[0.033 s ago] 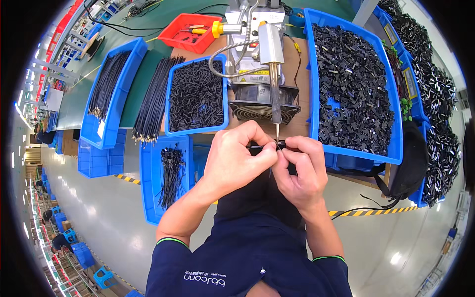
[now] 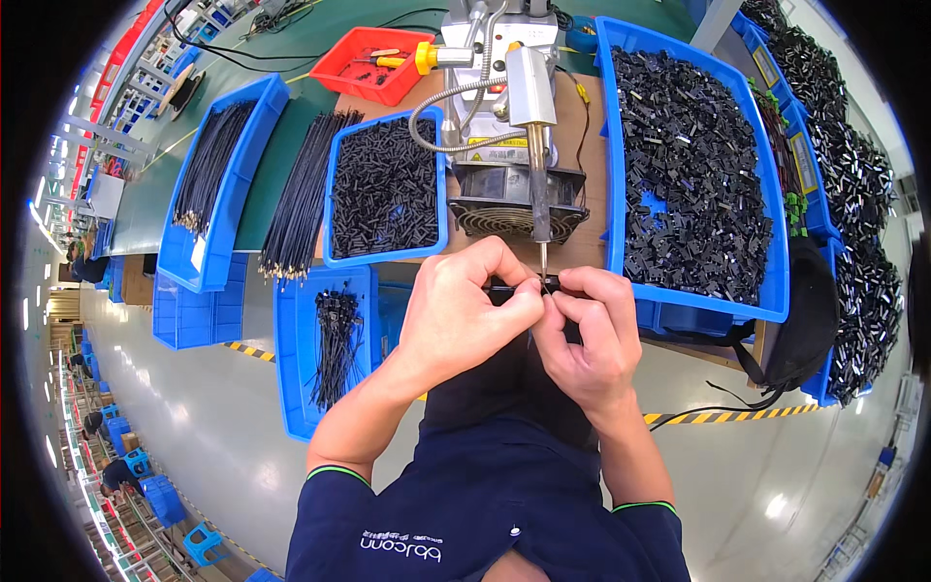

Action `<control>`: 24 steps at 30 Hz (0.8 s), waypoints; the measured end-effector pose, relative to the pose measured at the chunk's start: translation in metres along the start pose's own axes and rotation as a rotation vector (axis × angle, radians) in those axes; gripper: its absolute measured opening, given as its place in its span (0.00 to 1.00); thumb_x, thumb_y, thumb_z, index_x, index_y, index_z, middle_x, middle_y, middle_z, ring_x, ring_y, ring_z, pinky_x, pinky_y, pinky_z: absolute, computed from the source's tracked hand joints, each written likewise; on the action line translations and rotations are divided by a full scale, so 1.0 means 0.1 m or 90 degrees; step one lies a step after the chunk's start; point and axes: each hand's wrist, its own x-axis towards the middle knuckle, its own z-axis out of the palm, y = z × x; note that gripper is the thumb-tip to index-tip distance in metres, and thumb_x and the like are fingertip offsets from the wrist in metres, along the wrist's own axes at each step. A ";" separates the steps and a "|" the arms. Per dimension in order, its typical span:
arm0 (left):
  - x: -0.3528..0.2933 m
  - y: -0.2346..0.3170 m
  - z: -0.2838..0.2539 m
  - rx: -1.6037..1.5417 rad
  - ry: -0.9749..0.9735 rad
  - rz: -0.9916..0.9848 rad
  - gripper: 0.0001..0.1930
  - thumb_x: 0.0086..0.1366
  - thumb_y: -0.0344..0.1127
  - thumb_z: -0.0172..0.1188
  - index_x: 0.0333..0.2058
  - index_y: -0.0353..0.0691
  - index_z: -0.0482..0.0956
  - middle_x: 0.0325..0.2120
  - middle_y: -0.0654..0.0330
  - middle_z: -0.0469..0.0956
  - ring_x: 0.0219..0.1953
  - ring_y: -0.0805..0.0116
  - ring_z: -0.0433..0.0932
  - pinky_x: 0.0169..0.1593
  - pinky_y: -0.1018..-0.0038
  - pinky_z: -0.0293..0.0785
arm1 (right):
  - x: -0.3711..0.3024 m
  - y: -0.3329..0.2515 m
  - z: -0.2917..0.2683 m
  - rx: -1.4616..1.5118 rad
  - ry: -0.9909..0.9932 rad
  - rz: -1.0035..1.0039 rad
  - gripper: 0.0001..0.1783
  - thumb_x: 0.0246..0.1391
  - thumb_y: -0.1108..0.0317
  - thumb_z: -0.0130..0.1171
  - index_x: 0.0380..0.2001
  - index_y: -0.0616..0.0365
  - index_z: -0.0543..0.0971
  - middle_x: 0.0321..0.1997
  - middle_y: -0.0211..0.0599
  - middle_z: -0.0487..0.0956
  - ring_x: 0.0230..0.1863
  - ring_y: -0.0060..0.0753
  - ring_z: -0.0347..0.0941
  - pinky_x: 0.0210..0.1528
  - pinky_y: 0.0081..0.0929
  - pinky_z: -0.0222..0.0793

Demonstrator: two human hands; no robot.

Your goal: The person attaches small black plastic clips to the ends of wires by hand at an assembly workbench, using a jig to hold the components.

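Note:
Both my hands meet just below the tip of a soldering iron [image 2: 539,184], which is mounted upright on a stand. With thumb and forefinger my left hand [image 2: 465,310] pinches a thin black cable [image 2: 499,289], most of it hidden by the fingers. My right hand [image 2: 593,339] is closed at the fingertips on a small black part [image 2: 551,282] touching the left fingertips. The iron's tip comes down right at this spot; whether it touches the part I cannot tell. Behind the iron stands a black fan [image 2: 519,202].
Small black sleeves fill a blue tray [image 2: 443,194]; black housings fill a larger one [image 2: 614,184] at right. Black cables [image 2: 305,199] lie left, beside another blue tray [image 2: 260,126]. A lower tray [image 2: 296,388] holds more cables. A red bin [image 2: 339,60] with tools stands behind.

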 end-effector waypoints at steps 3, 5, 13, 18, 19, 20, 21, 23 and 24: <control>0.01 -0.01 0.00 -0.004 0.003 0.006 0.04 0.62 0.27 0.70 0.31 0.33 0.84 0.31 0.57 0.90 0.35 0.77 0.86 0.41 0.75 0.81 | -0.01 0.01 0.01 0.001 -0.001 0.002 0.16 0.41 0.87 0.72 0.34 0.64 0.80 0.46 0.44 0.83 0.44 0.49 0.82 0.43 0.39 0.81; 0.00 -0.01 0.01 -0.009 0.004 0.004 0.04 0.62 0.27 0.70 0.31 0.33 0.84 0.31 0.57 0.90 0.35 0.77 0.86 0.41 0.75 0.81 | -0.01 0.01 0.01 0.003 0.001 0.003 0.16 0.41 0.87 0.72 0.34 0.64 0.80 0.46 0.44 0.83 0.44 0.49 0.82 0.43 0.39 0.81; -0.01 0.00 0.01 0.008 0.007 -0.003 0.05 0.62 0.28 0.71 0.31 0.33 0.84 0.31 0.58 0.90 0.33 0.78 0.84 0.39 0.75 0.80 | -0.01 -0.01 0.00 0.003 0.000 0.006 0.15 0.41 0.87 0.72 0.33 0.64 0.80 0.46 0.44 0.83 0.44 0.49 0.82 0.43 0.39 0.81; -0.06 0.02 0.03 0.009 0.006 -0.022 0.05 0.62 0.28 0.70 0.31 0.33 0.84 0.31 0.58 0.90 0.33 0.79 0.84 0.39 0.76 0.80 | -0.05 -0.04 -0.02 0.001 -0.007 0.011 0.15 0.41 0.86 0.72 0.32 0.64 0.80 0.46 0.44 0.83 0.44 0.49 0.83 0.43 0.40 0.81; -0.07 0.02 0.04 0.009 0.006 -0.022 0.05 0.62 0.28 0.70 0.31 0.33 0.84 0.31 0.58 0.90 0.33 0.79 0.84 0.39 0.76 0.80 | -0.06 -0.04 -0.03 0.002 -0.011 0.012 0.15 0.41 0.86 0.72 0.32 0.64 0.80 0.46 0.44 0.83 0.44 0.50 0.83 0.44 0.40 0.81; -0.08 0.00 0.05 -0.002 0.007 -0.027 0.05 0.62 0.28 0.70 0.31 0.33 0.84 0.31 0.58 0.90 0.33 0.79 0.84 0.39 0.76 0.80 | -0.07 -0.05 -0.03 0.002 -0.011 0.012 0.15 0.41 0.86 0.72 0.32 0.64 0.80 0.46 0.44 0.83 0.44 0.50 0.83 0.44 0.40 0.81; -0.09 -0.02 0.06 -0.014 0.007 -0.033 0.05 0.62 0.28 0.70 0.31 0.33 0.84 0.31 0.58 0.90 0.33 0.79 0.84 0.39 0.76 0.80 | -0.07 -0.06 -0.03 0.000 -0.012 0.011 0.14 0.41 0.86 0.72 0.32 0.64 0.80 0.46 0.44 0.83 0.44 0.50 0.83 0.44 0.40 0.82; -0.12 -0.04 0.04 -0.023 -0.001 -0.039 0.05 0.63 0.28 0.70 0.32 0.33 0.84 0.32 0.58 0.91 0.34 0.79 0.84 0.40 0.76 0.80 | -0.08 -0.08 -0.05 0.000 -0.014 0.008 0.14 0.41 0.86 0.72 0.33 0.64 0.80 0.46 0.44 0.83 0.44 0.50 0.83 0.44 0.40 0.82; -0.13 -0.05 0.03 -0.032 -0.009 -0.045 0.05 0.64 0.28 0.70 0.32 0.33 0.84 0.33 0.58 0.91 0.35 0.78 0.85 0.40 0.76 0.80 | -0.08 -0.10 -0.06 0.007 -0.007 0.012 0.14 0.44 0.86 0.72 0.34 0.64 0.81 0.46 0.45 0.83 0.44 0.50 0.83 0.44 0.40 0.82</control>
